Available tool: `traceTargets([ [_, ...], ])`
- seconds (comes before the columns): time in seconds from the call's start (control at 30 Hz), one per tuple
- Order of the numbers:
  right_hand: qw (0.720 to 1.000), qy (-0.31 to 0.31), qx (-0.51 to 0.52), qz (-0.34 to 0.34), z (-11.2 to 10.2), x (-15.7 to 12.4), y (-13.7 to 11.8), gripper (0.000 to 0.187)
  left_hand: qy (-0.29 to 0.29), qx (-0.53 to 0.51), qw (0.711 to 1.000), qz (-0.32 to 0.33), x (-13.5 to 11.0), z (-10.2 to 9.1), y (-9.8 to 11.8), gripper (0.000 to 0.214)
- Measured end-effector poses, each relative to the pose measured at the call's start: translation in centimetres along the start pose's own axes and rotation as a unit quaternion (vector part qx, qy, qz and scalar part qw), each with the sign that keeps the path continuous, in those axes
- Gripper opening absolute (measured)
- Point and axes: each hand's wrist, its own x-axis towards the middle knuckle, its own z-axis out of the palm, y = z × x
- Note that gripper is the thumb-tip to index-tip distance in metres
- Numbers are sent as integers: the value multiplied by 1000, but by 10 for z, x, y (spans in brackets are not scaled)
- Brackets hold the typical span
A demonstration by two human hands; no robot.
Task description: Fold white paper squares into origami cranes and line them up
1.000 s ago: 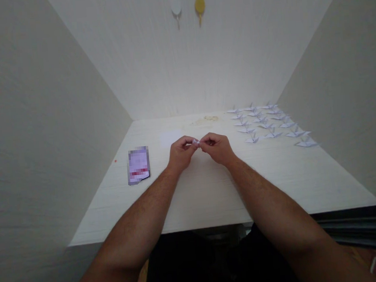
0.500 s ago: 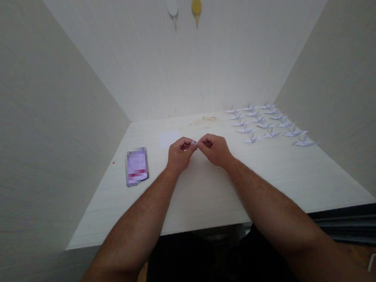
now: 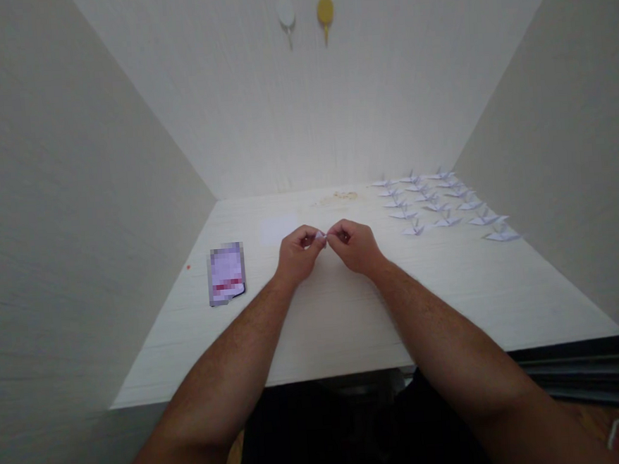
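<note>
Over the middle of the white table, my left hand (image 3: 301, 251) and my right hand (image 3: 353, 244) meet fingertip to fingertip. Between them is a small folded piece of white paper (image 3: 320, 237), mostly hidden by the fingers. Both hands pinch it, thumb against forefinger. Just behind my left hand, a flat sheet of white paper (image 3: 277, 230) lies on the table. To the right of my right hand stand several folded paper cranes (image 3: 446, 219), set out in rows.
A phone-like device (image 3: 226, 273) with a blurred screen lies at the left of the table (image 3: 342, 321). Brownish marks (image 3: 345, 196) show near the back wall. Side walls close off left and right. A white hook (image 3: 286, 13) and a yellow hook (image 3: 325, 10) hang on the back wall.
The view has shifted very slightly. Both hands stay in the same place, still pinching the small folded paper, with only a slight finger movement.
</note>
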Motion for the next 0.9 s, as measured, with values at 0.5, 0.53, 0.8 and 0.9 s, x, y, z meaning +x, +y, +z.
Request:
traceTargets([
  [0.5,1000,-5,1,-8,0,-1,0,17,15,-19,1000,-14,-1,2,7,21],
  [0.53,1000,-5,-3,-12,0,-1,0,18,15,-18,1000,-17,-2,2,8,21],
  [0.8,1000,-6,-19,-19,1,-1,1,18,17,-14,1000,-13,-2,2,7,21],
  [0.9,999,-8,-21,-26,1,-1,2,17,17,-7,1000,-7,-1,2,7,22],
])
